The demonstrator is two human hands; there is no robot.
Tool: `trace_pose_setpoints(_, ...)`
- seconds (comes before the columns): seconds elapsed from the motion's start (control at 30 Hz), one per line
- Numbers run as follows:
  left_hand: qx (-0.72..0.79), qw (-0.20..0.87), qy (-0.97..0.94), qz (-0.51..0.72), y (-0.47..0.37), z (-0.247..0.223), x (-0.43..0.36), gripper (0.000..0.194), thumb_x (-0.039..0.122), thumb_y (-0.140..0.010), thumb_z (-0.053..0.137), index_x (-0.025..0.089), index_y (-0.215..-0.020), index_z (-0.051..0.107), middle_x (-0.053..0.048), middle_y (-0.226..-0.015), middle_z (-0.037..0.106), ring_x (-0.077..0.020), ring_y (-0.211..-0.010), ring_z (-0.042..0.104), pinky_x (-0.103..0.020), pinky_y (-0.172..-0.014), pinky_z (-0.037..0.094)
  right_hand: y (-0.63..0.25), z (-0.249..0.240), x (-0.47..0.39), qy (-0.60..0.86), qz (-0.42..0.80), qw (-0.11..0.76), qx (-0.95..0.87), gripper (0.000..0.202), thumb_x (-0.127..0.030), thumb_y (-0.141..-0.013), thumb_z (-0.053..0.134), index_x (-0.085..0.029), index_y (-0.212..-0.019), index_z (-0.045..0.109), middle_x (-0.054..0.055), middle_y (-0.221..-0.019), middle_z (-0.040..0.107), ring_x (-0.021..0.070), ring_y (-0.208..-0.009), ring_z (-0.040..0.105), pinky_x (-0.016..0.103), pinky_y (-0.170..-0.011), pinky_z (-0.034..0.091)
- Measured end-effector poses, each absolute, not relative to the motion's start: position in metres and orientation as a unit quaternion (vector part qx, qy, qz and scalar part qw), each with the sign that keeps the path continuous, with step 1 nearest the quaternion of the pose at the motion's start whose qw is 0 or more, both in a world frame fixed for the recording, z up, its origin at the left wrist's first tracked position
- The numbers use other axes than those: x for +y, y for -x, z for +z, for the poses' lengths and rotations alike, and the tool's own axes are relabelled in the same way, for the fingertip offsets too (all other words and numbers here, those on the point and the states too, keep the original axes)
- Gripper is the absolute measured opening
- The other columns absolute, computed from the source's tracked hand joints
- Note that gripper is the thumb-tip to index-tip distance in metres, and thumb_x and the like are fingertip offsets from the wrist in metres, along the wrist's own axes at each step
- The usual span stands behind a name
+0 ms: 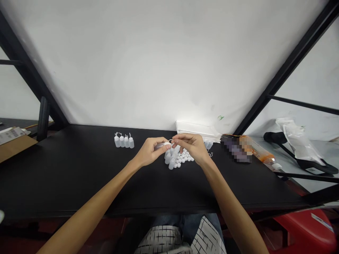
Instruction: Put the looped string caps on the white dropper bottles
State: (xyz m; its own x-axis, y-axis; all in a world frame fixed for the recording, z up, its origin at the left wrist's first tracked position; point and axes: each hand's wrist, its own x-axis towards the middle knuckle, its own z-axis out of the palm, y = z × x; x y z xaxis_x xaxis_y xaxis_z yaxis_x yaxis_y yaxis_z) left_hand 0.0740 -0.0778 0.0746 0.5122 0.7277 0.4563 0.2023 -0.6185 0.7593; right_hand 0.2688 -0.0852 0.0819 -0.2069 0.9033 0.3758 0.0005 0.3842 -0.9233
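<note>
My left hand is closed around a small translucent squeeze bottle, which lies on its side with its white top toward the right. At that top, my right hand pinches a thin white looped cap strap; the fingers partly hide its end. Below my hands is a cluster of similar bottles beside a heap of small white caps. Several bottles with tops fitted stand in a row on the left of the black table.
Flat white packets are stacked against the wall. To the right lie a blurred dark object and an orange-labelled bottle. A cardboard box is at the far left. Black frame bars rise on both sides; a red stool is at lower right.
</note>
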Motion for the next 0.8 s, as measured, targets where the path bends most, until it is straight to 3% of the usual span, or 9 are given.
trace_pose_setpoints(0.5, 0.281, 0.369, -0.771, 0.436, -0.076, 0.07, -0.076, 0.035, 0.044, -0.093, 0.051, 0.013, -0.081, 0.064, 0.002, -0.06, 0.044, -0.0081, -0.05, 0.037, -0.022, -0.046, 0.035, -0.261, 0.08, -0.088, 0.312, 0.498, 0.553, -0.591, 0.02, -0.034, -0.073, 0.077, -0.017, -0.083, 0.074, 0.006, -0.079, 0.072, 0.018, -0.074, 0.068, 0.024, -0.049, 0.051)
trace_pose_setpoints(0.8, 0.274, 0.41, -0.754, 0.435, -0.075, 0.067, -0.075, 0.034, 0.044, -0.093, 0.052, 0.014, -0.08, 0.06, 0.004, -0.056, 0.042, -0.0074, -0.046, 0.037, -0.022, -0.044, 0.035, -0.258, 0.081, -0.09, 0.31, 0.513, 0.556, -0.575, 0.02, -0.034, -0.073, 0.077, -0.017, -0.082, 0.072, 0.005, -0.078, 0.071, 0.0169, -0.073, 0.067, 0.023, -0.049, 0.049)
